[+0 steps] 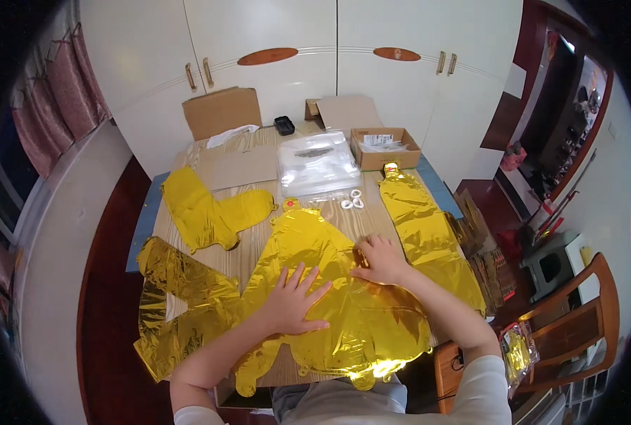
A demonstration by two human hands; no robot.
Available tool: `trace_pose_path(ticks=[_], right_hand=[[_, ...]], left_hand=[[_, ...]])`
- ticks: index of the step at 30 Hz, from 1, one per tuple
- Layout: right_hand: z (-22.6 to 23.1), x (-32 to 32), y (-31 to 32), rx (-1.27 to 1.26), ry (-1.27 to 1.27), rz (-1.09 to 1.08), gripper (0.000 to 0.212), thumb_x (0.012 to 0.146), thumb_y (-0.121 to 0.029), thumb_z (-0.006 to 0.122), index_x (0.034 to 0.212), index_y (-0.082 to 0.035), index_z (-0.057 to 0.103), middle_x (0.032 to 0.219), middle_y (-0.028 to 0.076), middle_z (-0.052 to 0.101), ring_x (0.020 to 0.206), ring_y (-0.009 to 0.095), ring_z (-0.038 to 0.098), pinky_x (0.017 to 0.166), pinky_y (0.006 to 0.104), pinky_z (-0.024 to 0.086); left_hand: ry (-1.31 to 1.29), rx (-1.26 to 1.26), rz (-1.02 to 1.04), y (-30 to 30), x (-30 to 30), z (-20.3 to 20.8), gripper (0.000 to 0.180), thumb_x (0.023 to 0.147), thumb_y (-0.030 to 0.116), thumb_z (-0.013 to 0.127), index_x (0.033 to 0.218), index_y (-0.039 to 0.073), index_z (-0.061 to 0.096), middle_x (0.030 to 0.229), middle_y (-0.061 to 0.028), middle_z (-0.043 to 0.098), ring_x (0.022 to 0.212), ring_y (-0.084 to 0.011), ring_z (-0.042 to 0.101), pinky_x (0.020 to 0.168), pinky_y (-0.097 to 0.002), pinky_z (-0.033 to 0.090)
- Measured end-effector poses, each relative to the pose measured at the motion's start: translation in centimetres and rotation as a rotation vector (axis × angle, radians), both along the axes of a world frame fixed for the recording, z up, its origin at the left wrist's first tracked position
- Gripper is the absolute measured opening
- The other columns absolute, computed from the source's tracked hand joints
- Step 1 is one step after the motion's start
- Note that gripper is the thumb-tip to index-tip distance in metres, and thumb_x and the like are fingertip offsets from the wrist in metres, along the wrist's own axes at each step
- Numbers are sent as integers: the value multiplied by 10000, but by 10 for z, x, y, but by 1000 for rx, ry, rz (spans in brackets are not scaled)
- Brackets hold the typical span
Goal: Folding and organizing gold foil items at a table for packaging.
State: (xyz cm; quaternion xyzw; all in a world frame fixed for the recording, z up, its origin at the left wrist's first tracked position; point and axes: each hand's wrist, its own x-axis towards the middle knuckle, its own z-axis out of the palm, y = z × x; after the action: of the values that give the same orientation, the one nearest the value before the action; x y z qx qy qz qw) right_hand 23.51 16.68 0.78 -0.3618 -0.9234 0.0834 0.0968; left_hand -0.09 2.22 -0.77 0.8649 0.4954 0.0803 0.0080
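A large flat gold foil balloon [305, 241] lies uninflated across the near middle of the table, its lower edge hanging over the front. My left hand [294, 304] rests palm down on its middle, fingers spread. To the right, my right hand [384, 262] presses on the same foil near its right edge, fingers apart and slightly bent. Around it lie more flat foil balloons: a bent one [213, 212] at the far left, a shiny one with an opening [163, 283] at the near left, and a long one [421, 227] along the right edge.
Behind the balloons sit clear plastic bags [315, 166], several small white rings [353, 202], an open cardboard box [386, 159] and a black tray [284, 125]. A cardboard sheet [241, 168] lies at the back left. White cabinets [273, 85] stand behind; a wooden chair [577, 312] is at right.
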Motion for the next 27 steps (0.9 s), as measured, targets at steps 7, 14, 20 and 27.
trace_pose_path(ticks=[7,14,20,27], right_hand=[[10,-15,21,-192,-205,-80,616,671,-522,759,1071,-84,595,1124,144,517,1111,330,471,930,439,362],[12,-14,21,-387,-47,-43,566,728,-454,733,1095,-45,601,1080,160,596,1051,347,537,897,425,414],[16,11,11,-656,193,243,496,798,-345,669,1154,-12,575,957,163,648,921,348,610,874,368,466],[-16,32,-3,-80,169,495,366,789,-195,629,1094,-4,564,1086,181,563,1022,368,531,947,429,390]], left_hand=[[1,-2,1,1,0,0,867,781,726,499,1422,154,377,1445,-260,307,1338,-488,245,1057,-637,192],[-13,11,-2,0,-1,-1,865,780,721,501,1423,156,377,1449,-250,310,1339,-485,246,1063,-634,177],[-23,-11,8,0,-1,-2,880,772,716,519,1429,153,364,1455,-250,294,1346,-480,229,1067,-635,164],[-20,-12,2,1,-1,-3,896,773,722,511,1431,133,355,1461,-250,285,1352,-478,221,1073,-629,157]])
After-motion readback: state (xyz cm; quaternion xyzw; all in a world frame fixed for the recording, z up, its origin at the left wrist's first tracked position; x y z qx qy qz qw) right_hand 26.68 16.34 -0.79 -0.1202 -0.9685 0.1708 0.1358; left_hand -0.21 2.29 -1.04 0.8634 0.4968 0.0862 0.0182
